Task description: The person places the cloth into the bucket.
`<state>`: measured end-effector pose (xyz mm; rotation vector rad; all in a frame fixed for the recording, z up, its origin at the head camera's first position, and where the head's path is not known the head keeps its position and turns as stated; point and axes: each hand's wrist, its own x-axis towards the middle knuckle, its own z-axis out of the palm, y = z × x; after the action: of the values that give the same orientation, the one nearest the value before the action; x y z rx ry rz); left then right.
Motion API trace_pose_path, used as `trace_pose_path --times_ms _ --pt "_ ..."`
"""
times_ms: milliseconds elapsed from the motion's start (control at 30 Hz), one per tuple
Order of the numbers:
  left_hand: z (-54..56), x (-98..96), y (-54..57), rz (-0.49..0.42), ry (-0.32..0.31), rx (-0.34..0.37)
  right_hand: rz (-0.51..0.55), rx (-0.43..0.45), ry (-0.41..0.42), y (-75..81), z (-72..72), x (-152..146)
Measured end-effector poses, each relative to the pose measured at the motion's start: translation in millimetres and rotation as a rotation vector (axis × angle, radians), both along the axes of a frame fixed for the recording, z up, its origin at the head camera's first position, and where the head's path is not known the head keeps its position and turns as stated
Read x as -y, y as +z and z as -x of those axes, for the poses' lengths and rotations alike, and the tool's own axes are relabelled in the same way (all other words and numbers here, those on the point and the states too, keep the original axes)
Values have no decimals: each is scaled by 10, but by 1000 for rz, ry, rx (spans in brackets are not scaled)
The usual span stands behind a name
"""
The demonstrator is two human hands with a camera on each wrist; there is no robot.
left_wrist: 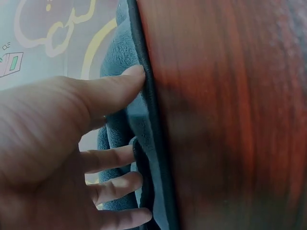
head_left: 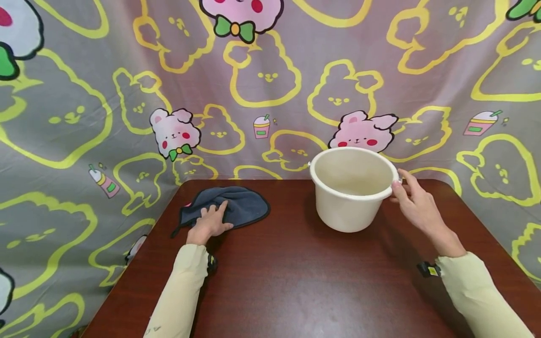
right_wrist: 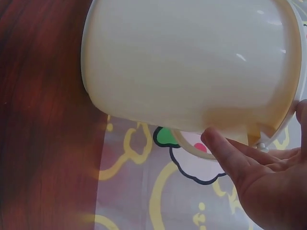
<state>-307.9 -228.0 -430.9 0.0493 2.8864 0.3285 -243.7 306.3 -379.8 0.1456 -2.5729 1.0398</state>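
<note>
A cream plastic bucket (head_left: 348, 211) stands upright at the back right of the table, its open top facing up. My right hand (head_left: 416, 202) holds its right rim, with the thumb at the rim and fingers against the outer wall below, near the handle's pivot. In the right wrist view, the bucket's wall (right_wrist: 182, 62) fills the upper part above my hand (right_wrist: 273, 187). At the back left lies a rumpled dark blue-grey cloth (head_left: 249, 206) with black edging and a small loop. My left hand (head_left: 213, 220) rests on it, fingers spread, thumb at the near edge.
The brown wooden table (head_left: 279, 272) reaches back to a hanging grey curtain (head_left: 287, 70) with yellow and pink cartoon prints. The bucket's curved handle (right_wrist: 192, 151) hangs on its far side. A black wrist camera (head_left: 428, 269) sits at the right cuff.
</note>
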Motion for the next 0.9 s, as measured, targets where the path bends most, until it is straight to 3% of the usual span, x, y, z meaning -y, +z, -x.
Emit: trace_pose_path --times_ms 300,533,900 --pt "-36 8 25 10 -24 23 34 7 46 26 25 -12" --pt "-28 33 22 35 -90 -46 121 32 66 26 43 3" --pt "-68 30 53 33 -105 -120 289 37 130 9 68 4"
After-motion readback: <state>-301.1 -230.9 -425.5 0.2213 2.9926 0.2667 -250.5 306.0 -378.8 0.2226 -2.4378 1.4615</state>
